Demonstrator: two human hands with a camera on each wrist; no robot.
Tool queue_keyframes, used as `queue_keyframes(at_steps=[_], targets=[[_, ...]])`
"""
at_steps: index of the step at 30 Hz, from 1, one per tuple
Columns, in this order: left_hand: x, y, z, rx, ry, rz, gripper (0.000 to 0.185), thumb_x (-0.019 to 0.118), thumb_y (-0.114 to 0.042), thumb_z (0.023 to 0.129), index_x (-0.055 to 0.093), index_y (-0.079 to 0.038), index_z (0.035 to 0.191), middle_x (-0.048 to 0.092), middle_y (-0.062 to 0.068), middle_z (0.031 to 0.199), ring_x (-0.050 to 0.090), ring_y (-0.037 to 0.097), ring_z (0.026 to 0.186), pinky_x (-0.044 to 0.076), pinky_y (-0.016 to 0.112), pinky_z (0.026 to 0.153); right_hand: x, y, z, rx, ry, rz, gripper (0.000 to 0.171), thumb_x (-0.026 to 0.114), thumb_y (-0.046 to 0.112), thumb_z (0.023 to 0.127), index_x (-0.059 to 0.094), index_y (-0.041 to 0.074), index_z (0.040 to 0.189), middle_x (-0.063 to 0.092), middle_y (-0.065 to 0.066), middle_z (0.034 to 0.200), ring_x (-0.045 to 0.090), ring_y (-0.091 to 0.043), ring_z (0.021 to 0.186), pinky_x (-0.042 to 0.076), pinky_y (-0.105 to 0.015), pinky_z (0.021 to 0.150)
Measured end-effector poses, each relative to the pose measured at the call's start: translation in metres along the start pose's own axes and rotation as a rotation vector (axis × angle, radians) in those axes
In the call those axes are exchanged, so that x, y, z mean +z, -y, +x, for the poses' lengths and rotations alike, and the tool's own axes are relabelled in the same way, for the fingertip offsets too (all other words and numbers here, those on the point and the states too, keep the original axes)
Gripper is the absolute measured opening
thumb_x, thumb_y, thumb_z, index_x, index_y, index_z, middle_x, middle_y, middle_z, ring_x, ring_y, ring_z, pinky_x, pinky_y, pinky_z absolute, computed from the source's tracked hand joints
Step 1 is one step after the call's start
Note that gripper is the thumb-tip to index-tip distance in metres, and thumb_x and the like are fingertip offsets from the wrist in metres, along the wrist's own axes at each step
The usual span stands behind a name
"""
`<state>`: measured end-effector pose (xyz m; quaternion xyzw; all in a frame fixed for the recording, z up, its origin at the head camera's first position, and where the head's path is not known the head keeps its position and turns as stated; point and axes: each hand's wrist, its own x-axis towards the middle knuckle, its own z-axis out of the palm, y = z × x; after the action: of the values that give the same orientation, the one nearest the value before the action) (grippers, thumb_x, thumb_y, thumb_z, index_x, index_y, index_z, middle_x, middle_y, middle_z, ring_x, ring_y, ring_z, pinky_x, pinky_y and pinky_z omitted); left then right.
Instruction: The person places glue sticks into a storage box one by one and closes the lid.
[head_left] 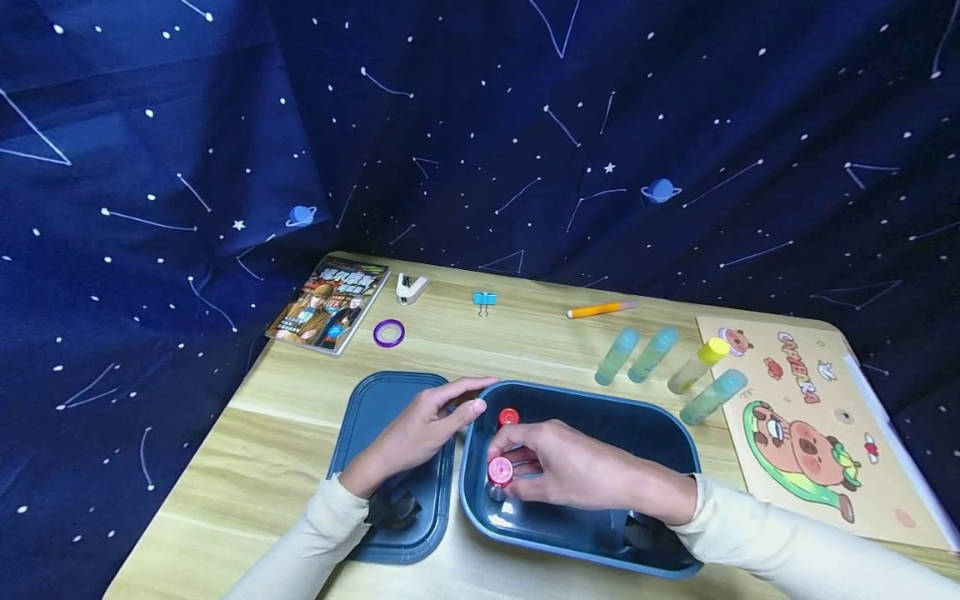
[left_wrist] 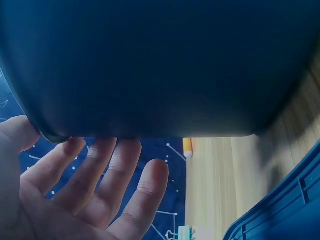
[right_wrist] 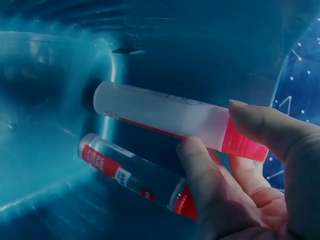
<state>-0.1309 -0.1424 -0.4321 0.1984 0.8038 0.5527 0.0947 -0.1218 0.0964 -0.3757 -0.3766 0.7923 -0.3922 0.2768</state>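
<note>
Inside a dark blue plastic bin (head_left: pixel 600 546), my right hand (head_left: pixel 555 467) pinches a clear glue bottle (right_wrist: pixel 165 112) near its pink cap (head_left: pixel 500 472). The bottle stands by the bin's left wall. Close behind it is a second glue bottle (right_wrist: pixel 132 172) with a red cap (head_left: pixel 508 416) and a red label. My left hand (head_left: pixel 427 425) holds the bin's back left corner, thumb (left_wrist: pixel 20 132) at the rim and fingers along the outer wall; some fingertips are hidden behind the bin. Below my left forearm lies a dark blue lid (head_left: pixel 390 408).
Right of the bin stand several green-blue glue bottles (head_left: pixel 617 357) and one with a yellow cap (head_left: pixel 699 365). A capybara board (head_left: pixel 795 375) lies beyond them. Along the back are a book (head_left: pixel 330 304), a stapler (head_left: pixel 410 288), purple tape (head_left: pixel 388 333), a binder clip (head_left: pixel 484 300) and an orange pencil (head_left: pixel 600 309).
</note>
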Motion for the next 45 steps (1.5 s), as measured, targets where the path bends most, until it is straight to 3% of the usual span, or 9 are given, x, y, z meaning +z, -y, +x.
queue_keyframes(at_steps=[13, 19, 22, 28, 32, 37, 40, 45], targets=[[0.000, -0.001, -0.002, -0.030, 0.007, -0.001, 0.039, 0.056, -0.034, 0.108, 0.060, -0.028, 0.146, 0.064, -0.002, 0.145, 0.062, 0.019, 0.115, 0.049, 0.031, 0.089, 0.006, -0.007, 0.004, 0.077, 0.026, 0.019, 0.032, 0.078, 0.003, 0.090, 0.067, 0.007, 0.119, 0.073, -0.002, 0.113, 0.072, -0.007, 0.105, 0.058, -0.024, 0.093], [0.000, 0.000, -0.002, -0.010, -0.002, 0.003, 0.038, 0.056, -0.033, 0.108, 0.061, -0.027, 0.146, 0.065, -0.002, 0.145, 0.063, 0.017, 0.116, 0.049, 0.028, 0.090, 0.007, -0.008, 0.002, 0.080, 0.017, 0.020, 0.032, 0.078, 0.003, 0.090, 0.067, 0.006, 0.120, 0.074, -0.003, 0.115, 0.072, -0.009, 0.107, 0.058, -0.024, 0.093], [0.001, 0.000, -0.001, -0.006, 0.002, 0.002, 0.038, 0.056, -0.032, 0.108, 0.061, -0.026, 0.146, 0.065, -0.001, 0.144, 0.063, 0.019, 0.108, 0.049, 0.028, 0.084, 0.005, -0.007, -0.001, 0.096, 0.018, 0.017, 0.036, 0.078, 0.005, 0.090, 0.067, 0.005, 0.124, 0.073, -0.005, 0.120, 0.072, -0.011, 0.109, 0.058, -0.026, 0.094], [0.000, -0.001, -0.002, -0.022, 0.006, -0.001, 0.039, 0.055, -0.033, 0.108, 0.060, -0.027, 0.147, 0.063, -0.001, 0.147, 0.062, 0.019, 0.113, 0.050, 0.032, 0.091, -0.006, 0.001, -0.015, 0.085, -0.015, -0.075, 0.041, 0.079, 0.009, 0.091, 0.065, 0.007, 0.130, 0.072, -0.006, 0.127, 0.072, -0.019, 0.115, 0.058, -0.031, 0.096], [0.001, -0.002, -0.003, -0.037, -0.001, -0.001, 0.039, 0.054, -0.033, 0.109, 0.059, -0.027, 0.147, 0.062, 0.000, 0.148, 0.063, 0.020, 0.121, 0.051, 0.038, 0.098, -0.018, 0.009, -0.034, 0.081, -0.113, -0.089, 0.041, 0.078, 0.012, 0.092, 0.065, 0.012, 0.131, 0.072, -0.006, 0.128, 0.072, -0.017, 0.115, 0.058, -0.028, 0.096], [0.002, -0.004, -0.002, -0.051, -0.001, 0.006, 0.039, 0.054, -0.035, 0.109, 0.059, -0.028, 0.146, 0.062, -0.001, 0.148, 0.063, 0.021, 0.121, 0.050, 0.042, 0.099, -0.032, 0.014, -0.067, 0.039, -0.338, -0.040, 0.035, 0.077, 0.019, 0.095, 0.066, 0.019, 0.129, 0.073, -0.001, 0.126, 0.071, -0.007, 0.113, 0.058, -0.023, 0.093], [0.002, -0.004, -0.003, -0.058, -0.004, 0.013, 0.038, 0.055, -0.035, 0.108, 0.060, -0.029, 0.146, 0.062, -0.001, 0.148, 0.063, 0.021, 0.122, 0.051, 0.043, 0.100, -0.039, 0.014, -0.089, 0.015, -0.447, -0.023, 0.033, 0.074, 0.015, 0.097, 0.067, 0.020, 0.129, 0.073, 0.001, 0.126, 0.071, -0.005, 0.114, 0.058, -0.021, 0.091], [0.003, -0.003, -0.003, -0.057, -0.015, 0.011, 0.038, 0.055, -0.035, 0.108, 0.060, -0.030, 0.146, 0.063, -0.001, 0.147, 0.063, 0.020, 0.122, 0.052, 0.040, 0.102, -0.051, 0.001, -0.124, 0.091, -0.646, -0.111, 0.036, 0.073, 0.005, 0.096, 0.067, 0.019, 0.129, 0.074, 0.008, 0.122, 0.072, 0.000, 0.106, 0.058, -0.016, 0.083]])
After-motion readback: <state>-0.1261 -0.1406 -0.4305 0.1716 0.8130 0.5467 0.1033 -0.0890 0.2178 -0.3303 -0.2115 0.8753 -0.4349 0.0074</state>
